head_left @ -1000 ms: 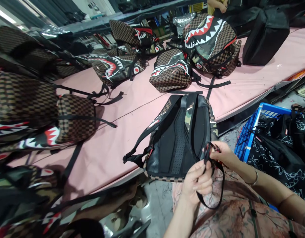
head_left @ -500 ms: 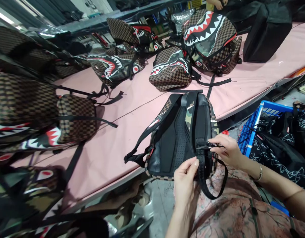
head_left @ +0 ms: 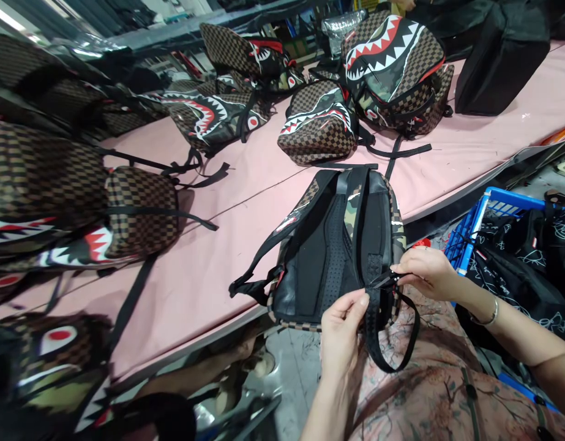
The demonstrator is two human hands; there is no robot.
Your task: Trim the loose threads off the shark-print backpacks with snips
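Note:
A backpack (head_left: 335,245) with a black padded back, camouflage patches and checkered edging lies back side up at the table's near edge. My left hand (head_left: 344,318) is closed, thumb and forefinger pinching the black webbing strap (head_left: 373,337) at the backpack's lower right. That strap hangs in a loop toward my lap. Closed around small dark thread snips (head_left: 384,280), my right hand (head_left: 426,272) sits at the backpack's right edge. The blades point left, at the strap just beyond my left fingertips. My right fingers partly hide the snips' handle.
More checkered shark-mouth backpacks (head_left: 316,125) lie along the pink table (head_left: 245,239), at the back and left. A black bag (head_left: 497,67) stands at the back right. Right of me, a blue crate (head_left: 470,229) holds black bags with white scribbles. A forearm (head_left: 199,367) shows below the table edge.
My right hand and the snips have come slightly lower and closer to my left fingertips. My left hand keeps its pinch on the strap. The view has shifted a little.

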